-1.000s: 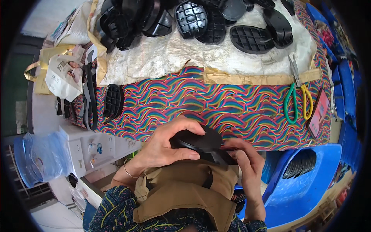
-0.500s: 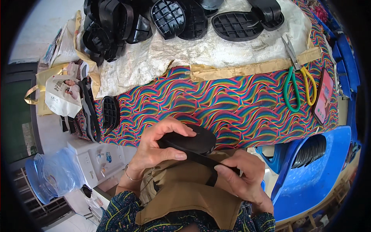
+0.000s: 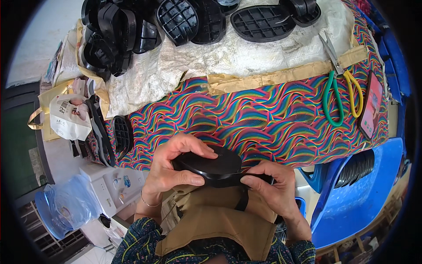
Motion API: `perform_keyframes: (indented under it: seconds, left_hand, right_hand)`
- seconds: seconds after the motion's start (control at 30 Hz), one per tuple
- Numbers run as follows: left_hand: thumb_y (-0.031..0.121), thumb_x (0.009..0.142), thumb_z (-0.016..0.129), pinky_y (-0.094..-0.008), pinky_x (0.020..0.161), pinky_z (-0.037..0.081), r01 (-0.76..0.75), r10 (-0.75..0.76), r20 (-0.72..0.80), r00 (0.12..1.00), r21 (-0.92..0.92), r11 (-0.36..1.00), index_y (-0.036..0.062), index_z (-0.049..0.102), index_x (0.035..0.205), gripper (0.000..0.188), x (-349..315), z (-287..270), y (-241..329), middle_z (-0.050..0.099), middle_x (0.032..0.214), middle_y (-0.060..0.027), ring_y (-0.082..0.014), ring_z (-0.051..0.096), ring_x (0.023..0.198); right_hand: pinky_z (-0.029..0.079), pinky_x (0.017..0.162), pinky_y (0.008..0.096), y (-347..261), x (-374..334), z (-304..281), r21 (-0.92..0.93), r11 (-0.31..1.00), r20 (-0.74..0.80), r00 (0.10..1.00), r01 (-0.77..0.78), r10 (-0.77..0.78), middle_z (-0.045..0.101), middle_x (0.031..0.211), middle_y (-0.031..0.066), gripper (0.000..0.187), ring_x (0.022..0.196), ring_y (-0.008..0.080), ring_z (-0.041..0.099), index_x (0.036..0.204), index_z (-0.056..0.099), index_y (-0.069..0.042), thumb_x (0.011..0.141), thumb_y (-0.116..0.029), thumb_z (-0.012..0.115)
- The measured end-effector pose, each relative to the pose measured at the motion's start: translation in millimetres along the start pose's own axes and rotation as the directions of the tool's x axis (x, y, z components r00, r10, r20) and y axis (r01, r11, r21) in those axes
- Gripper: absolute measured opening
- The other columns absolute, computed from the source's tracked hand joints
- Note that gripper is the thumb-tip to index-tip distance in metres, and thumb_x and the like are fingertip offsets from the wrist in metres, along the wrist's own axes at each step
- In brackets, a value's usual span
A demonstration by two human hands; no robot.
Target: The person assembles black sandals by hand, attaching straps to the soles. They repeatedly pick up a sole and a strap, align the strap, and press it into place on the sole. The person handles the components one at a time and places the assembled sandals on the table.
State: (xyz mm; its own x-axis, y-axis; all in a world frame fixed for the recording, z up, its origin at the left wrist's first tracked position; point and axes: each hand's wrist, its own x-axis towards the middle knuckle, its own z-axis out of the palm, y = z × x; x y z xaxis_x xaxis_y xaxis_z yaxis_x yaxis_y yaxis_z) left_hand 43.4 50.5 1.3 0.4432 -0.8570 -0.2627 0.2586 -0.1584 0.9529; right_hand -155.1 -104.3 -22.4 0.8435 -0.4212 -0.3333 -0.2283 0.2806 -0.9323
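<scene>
Close in front of me, above my lap, is a black shoe sole (image 3: 222,161) with its smooth face up. My left hand (image 3: 165,171) grips the sole's left end, fingers on top and thumb against the near edge. A narrow black strip (image 3: 220,179) lies along that near edge. Its right part runs to my right hand (image 3: 277,184), which pinches it between thumb and fingers at the sole's right end. The fingertips under the strip are partly hidden.
A patterned cloth (image 3: 263,110) covers the table. Scissors (image 3: 336,72) and a phone (image 3: 371,105) lie on its right. Black soles (image 3: 263,24) crowd a white sack (image 3: 145,83) at the back. A blue tub (image 3: 373,193) holding dark strips stands right, a water dispenser (image 3: 103,187) left.
My right hand has moved up and a little left, bringing the strip from a downward slant to lie along the sole's near edge. My left hand keeps its grip on the sole.
</scene>
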Motion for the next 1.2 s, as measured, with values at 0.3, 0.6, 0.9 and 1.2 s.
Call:
perform_keyframes:
  seconds: [0.3, 0.6, 0.9, 1.2]
  left_hand:
    - [0.007, 0.061, 0.085, -0.0427, 0.096, 0.045, 0.053, -0.052, 0.042, 0.998, -0.028, 0.998, 0.0027, 0.055, 0.106, 0.055, 7, -6, 3, 0.068, 0.100, -0.0212, -0.0318, 0.062, 0.105]
    - [0.033, 0.074, 0.078, -0.0426, 0.107, 0.034, -0.086, 0.075, 0.060, 0.995, 0.223, 0.971, 0.0062, 0.049, 0.130, 0.069, 13, 1, 15, 0.047, 0.137, -0.0163, -0.0290, 0.047, 0.129]
    - [0.033, 0.087, 0.065, -0.0390, 0.076, 0.051, -0.623, 0.045, 0.655, 0.754, 0.692, 0.364, 0.0063, 0.060, 0.125, 0.047, 33, 3, 54, 0.063, 0.106, -0.0134, -0.0289, 0.063, 0.097]
    - [0.004, 0.066, 0.069, -0.0379, 0.054, 0.047, -0.703, -0.011, 0.711, 0.703, 0.697, 0.140, 0.0213, 0.046, 0.141, 0.080, 44, 6, 44, 0.053, 0.076, -0.0046, -0.0249, 0.060, 0.070]
  right_hand:
    - [0.048, 0.061, 0.0265, 1, 10, 5, -0.017, 0.998, 0.006, 0.998, -0.063, 0.063, 0.067, 0.077, 0.0079, 0.013, 0.068, 0.0123, 0.062, 0.089, 0.069, 0.002, 0.082, -0.007, 0.075]
    - [0.043, 0.057, 0.0249, -7, 23, -2, 0.108, 0.986, 0.118, 0.987, -0.124, 0.111, 0.061, 0.070, 0.0015, 0.012, 0.063, 0.0060, 0.054, 0.086, 0.068, 0.002, 0.085, -0.009, 0.074]
    - [0.041, 0.054, 0.0206, -5, 33, -8, 0.110, 0.991, 0.181, 0.982, -0.081, 0.060, 0.060, 0.070, -0.0015, 0.013, 0.064, 0.0032, 0.053, 0.084, 0.067, 0.002, 0.088, -0.010, 0.070]
    - [0.040, 0.050, 0.0203, -11, 39, -6, 0.162, 0.982, 0.174, 0.983, -0.094, 0.066, 0.060, 0.069, -0.0029, 0.016, 0.059, 0.0026, 0.050, 0.082, 0.068, -0.001, 0.087, -0.015, 0.072]
